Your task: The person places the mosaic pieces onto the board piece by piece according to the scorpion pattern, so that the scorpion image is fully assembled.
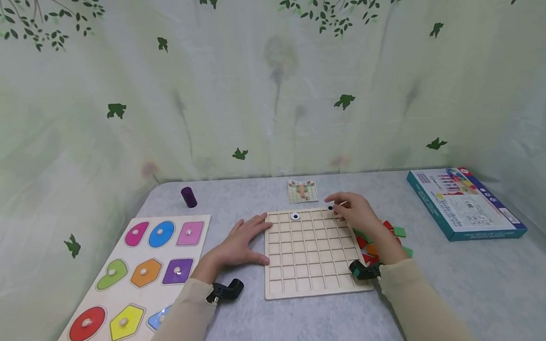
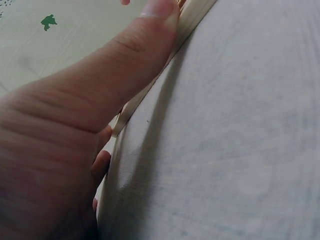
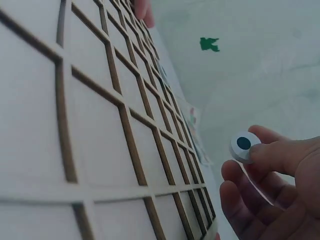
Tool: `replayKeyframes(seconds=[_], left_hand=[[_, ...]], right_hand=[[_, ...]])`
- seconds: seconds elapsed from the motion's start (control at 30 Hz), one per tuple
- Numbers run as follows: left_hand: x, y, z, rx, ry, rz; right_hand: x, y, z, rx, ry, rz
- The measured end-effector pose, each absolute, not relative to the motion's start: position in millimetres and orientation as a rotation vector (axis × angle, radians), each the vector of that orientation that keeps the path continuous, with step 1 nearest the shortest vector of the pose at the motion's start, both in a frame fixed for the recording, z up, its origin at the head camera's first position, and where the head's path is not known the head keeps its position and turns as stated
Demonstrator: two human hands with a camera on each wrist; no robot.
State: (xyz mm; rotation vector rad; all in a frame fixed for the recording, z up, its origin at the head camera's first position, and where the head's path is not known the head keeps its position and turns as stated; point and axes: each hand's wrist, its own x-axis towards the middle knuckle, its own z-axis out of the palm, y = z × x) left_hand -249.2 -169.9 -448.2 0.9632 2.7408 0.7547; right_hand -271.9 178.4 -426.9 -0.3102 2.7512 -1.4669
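Observation:
A wooden grid board [image 1: 313,256] lies on the table, its squares divided by raised strips. In its top row sits a white disc with a black dot [image 1: 295,216], like an eye. My left hand [image 1: 241,247] rests at the board's left edge with fingers spread; in the left wrist view the thumb [image 2: 125,55] touches that edge. Above the board's top right corner, my right hand [image 1: 358,215] pinches a second white eye disc [image 3: 242,145] between thumb and index finger. Its other fingers are bent, and a thin white edge shows among them, too little to identify.
A small picture card [image 1: 303,191] lies behind the board. Red, green and orange pieces [image 1: 368,247] are piled beside its right edge, partly under my right forearm. A knobbed shape puzzle [image 1: 127,294] stands left, a purple cylinder [image 1: 189,197] back left, a teal box [image 1: 466,202] right.

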Motion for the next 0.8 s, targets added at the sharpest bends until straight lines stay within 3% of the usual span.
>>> replayKeyframes(seconds=[0.8], left_hand=[[-248,-170,-447,0.930,2.738,0.736]], right_hand=[[-275,146,-449,-0.248,2.863,-1.391]])
